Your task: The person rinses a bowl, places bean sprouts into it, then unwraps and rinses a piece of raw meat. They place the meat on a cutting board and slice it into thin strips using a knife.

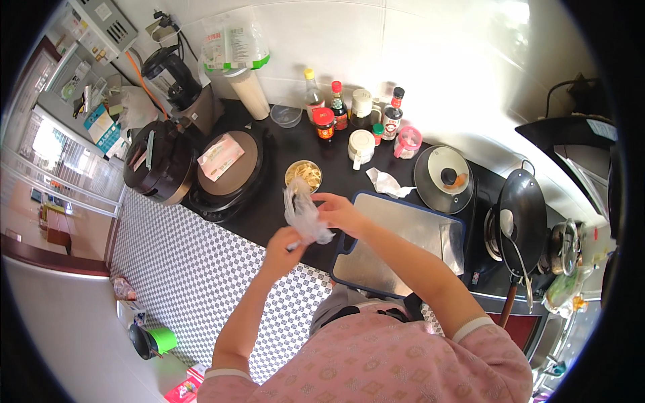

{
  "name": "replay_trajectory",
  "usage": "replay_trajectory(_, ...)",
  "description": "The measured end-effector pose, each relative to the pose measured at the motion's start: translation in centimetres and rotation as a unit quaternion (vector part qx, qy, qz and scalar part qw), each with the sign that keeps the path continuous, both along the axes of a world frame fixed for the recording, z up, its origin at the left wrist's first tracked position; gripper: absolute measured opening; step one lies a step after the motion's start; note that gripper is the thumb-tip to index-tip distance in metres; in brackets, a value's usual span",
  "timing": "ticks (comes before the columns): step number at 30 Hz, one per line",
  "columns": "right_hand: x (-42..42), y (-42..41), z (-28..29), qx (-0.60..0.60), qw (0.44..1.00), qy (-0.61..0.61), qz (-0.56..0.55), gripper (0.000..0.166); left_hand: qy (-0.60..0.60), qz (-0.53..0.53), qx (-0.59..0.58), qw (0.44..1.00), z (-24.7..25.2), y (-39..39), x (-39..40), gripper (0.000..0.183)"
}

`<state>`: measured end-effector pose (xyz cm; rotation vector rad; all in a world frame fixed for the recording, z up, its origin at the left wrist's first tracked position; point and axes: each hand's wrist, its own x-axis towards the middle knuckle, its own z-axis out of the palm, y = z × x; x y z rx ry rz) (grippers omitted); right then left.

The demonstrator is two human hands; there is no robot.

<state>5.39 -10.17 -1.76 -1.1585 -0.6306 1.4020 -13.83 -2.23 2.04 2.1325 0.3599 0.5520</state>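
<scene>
Both of my hands hold a crumpled, translucent plastic bag (305, 214) over the edge of the black counter. My left hand (286, 251) grips its lower left part, with a bit of plastic between the fingers. On the bag's right side, my right hand (338, 214) pinches it with thumb and fingers. Just beyond the bag stands a round bowl of pale yellow strips (304, 175), its near rim partly hidden by the plastic. A metal cutting board with a blue rim (398, 237) lies under my right forearm, and a cleaver (450, 247) rests on it.
Sauce bottles (392, 115), lidded jars and a crumpled white tissue (388, 182) lie beyond the board. A lidded pan (443, 194) and a wok with a ladle (521, 216) are at right. An electric griddle (229, 186) bearing a tissue pack and a black cooker (158, 166) stand left.
</scene>
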Motion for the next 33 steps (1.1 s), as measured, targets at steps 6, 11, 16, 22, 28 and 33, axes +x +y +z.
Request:
replay_trajectory(6, 5.5, -5.8, -2.3, -0.018, 0.946, -0.317, -0.07, 0.015, 0.203, -0.149, -0.03, 0.967, -2.6, -6.1, -2.6, 0.036)
replay_trajectory(11, 7.3, -9.1, 0.7, 0.005, 0.844, -0.515, -0.152, 0.014, 0.211, -0.158, -0.065, 0.962, -4.5, -5.6, -4.0, 0.031)
replay_trajectory(16, -0.6, -6.3, 8.6, 0.082, 0.918, -0.382, -0.072, 0.023, 0.074, 0.24, -0.04, 0.967, -5.1, -2.1, -0.3, 0.035)
replay_trajectory(22, -4.0, -7.3, -0.6, -0.001, 0.83, -0.539, 0.146, 0.024, 0.101, 0.168, -0.085, 0.977, -10.7, -2.0, 2.7, 0.029)
replay_trajectory(28, -3.7, -4.8, -4.6, -0.064, 0.82, -0.557, 0.113, 0.023, -0.01, 0.251, -0.553, 0.794, -10.2, 1.9, -0.4, 0.019)
replay_trajectory(33, -4.0, -1.1, -6.7, -0.146, 0.836, -0.516, 0.113, 0.028, -0.008, 0.158, -0.276, 0.948, -9.0, 1.5, -0.3, 0.07)
